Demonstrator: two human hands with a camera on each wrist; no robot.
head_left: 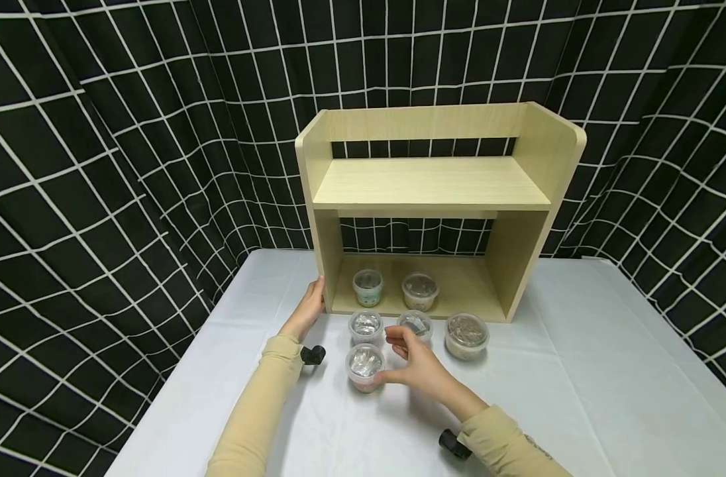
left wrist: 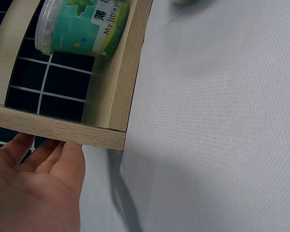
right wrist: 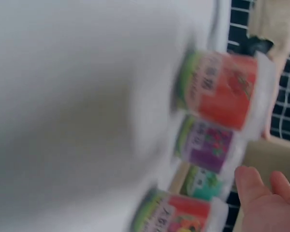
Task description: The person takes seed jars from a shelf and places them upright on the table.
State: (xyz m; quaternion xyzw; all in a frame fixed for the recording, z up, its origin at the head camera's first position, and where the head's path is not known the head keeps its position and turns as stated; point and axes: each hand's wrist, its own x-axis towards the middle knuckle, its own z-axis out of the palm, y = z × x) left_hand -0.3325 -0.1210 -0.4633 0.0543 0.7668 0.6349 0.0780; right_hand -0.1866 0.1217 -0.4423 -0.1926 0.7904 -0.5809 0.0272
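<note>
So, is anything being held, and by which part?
Nothing, it seems: the left hand touches the shelf's left side; the right hand is spread by the front tub.

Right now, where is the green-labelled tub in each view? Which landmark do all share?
Head: green-labelled tub, near centre, slightly low.
Left wrist: same tub, top edge, left of centre, cut off.
Right wrist: same tub, low, right of centre, partly behind the purple-labelled tub.
Shared landmark: wooden shelf.

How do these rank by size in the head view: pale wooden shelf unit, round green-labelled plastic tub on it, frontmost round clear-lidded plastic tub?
1. Pale wooden shelf unit
2. Frontmost clear-lidded tub
3. Green-labelled tub; farther back, so true size is unsure
</note>
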